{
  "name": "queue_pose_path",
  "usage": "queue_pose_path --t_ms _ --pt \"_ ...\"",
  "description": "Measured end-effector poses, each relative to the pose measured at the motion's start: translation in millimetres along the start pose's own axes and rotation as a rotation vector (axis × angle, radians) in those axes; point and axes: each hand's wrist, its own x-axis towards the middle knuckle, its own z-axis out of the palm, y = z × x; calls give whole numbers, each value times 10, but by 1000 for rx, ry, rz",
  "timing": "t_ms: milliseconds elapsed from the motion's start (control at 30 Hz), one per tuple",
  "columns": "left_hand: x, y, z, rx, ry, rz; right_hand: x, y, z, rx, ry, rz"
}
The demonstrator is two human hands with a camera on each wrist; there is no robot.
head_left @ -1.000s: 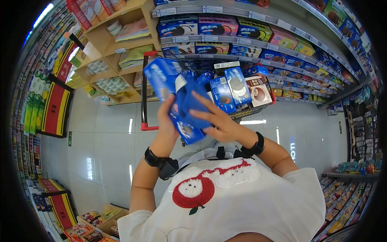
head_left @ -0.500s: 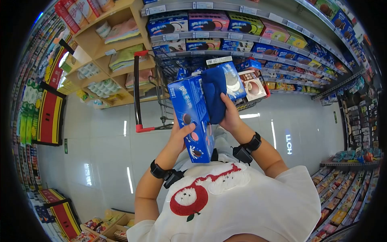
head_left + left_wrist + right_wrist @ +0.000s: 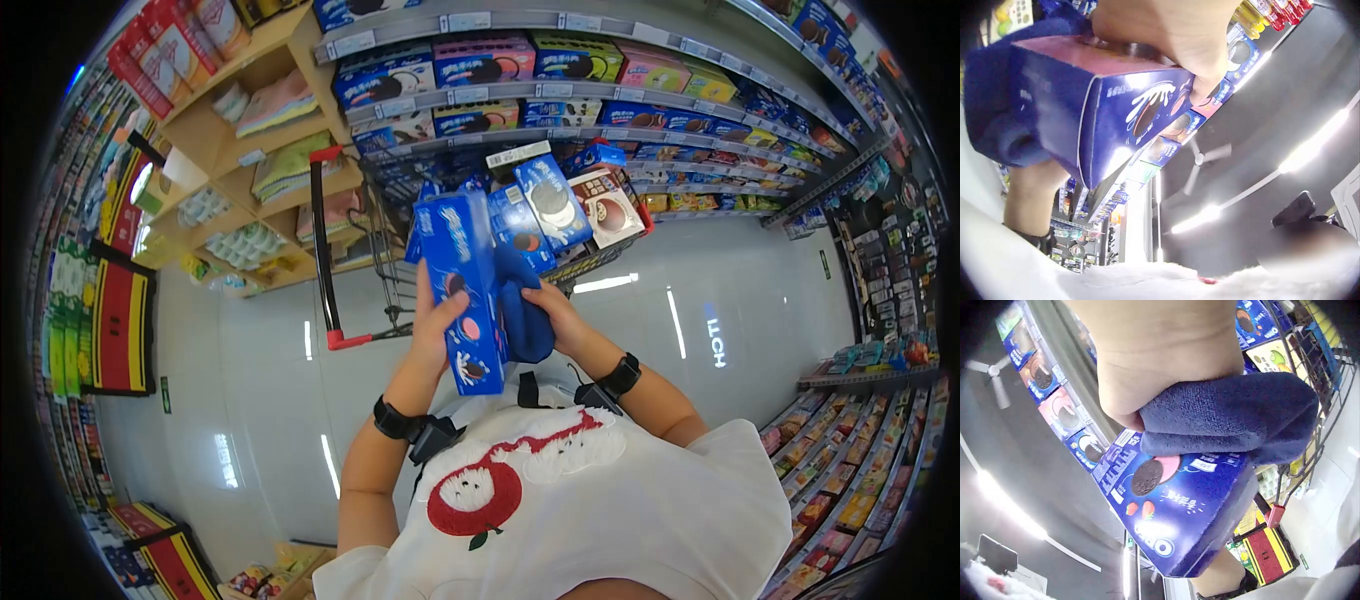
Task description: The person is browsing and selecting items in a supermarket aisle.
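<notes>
Wire cart holding cookie boxes, left hand curled round a blue box; right hand gripping navy cloth against it

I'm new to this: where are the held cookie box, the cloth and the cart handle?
Held cookie box (image 3: 474, 285), head view: middle of its printed face.
Cloth (image 3: 1229, 409), right wrist view: its upper fold.
Cart handle (image 3: 321, 250), head view: middle of the dark bar.

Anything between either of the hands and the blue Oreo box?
Yes, on the right: the navy cloth, gripped by the right hand, lies against the blue Oreo box. Nothing visible separates the left hand from it; the thumb rests directly on the cardboard.
</notes>
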Motion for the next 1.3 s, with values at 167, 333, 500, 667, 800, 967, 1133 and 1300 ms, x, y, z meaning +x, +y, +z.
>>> queue_pose_path --t_ms 167,333,500,667,800,967,1133,1300 --pt "44 -270 -55 330 -90 -51 65 -288 22 129 213 -292" --pt "17 -228 115 466 -237 -97 18 -559 67 139 259 -473" --pt "29 -186 79 521 -377 -122 -77 -776 43 -329 298 -647" --pt "-25 -337 11 464 -361 -258 -370 -991 399 -1279 297 -791" --pt "-97 -615 -190 414 -405 -267 -431 -900 309 -1151 215 -643" --pt "-125 -578 -96 500 -460 -318 -365 -721 13 -946 261 -540" --pt "-159 -573 -27 554 -424 -284 -232 -570 -103 -696 310 -478" --pt "-249 -694 248 460 -268 -247 -187 -586 -351 -197 191 -220"
